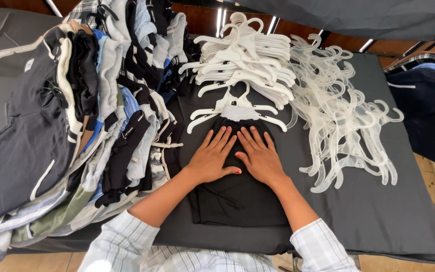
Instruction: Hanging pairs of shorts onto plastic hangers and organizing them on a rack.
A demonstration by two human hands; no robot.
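A: On the dark grey table [378, 211], centre front: one black garment [237, 194], folded flat, its grey waistband clipped to a white hanger [237, 112]. Hands?

B: Left hand [211, 158] and right hand [259, 157], both laid flat on the garment, fingers spread, palms down, thumbs nearly touching. Neither grips anything; both press the cloth.

A: To the left?

B: One long heap of clothes [91, 126], overlapping, in black, grey, blue and striped fabrics, running from the table's front edge to the back.

A: Behind the garment?

B: One stack of white hangers [240, 58], just beyond the clipped one.

A: To the right?

B: One loose spread of clear plastic hangers [343, 116], beside the white stack. Further right, off the table, dark clothing [426, 108] with white trim.
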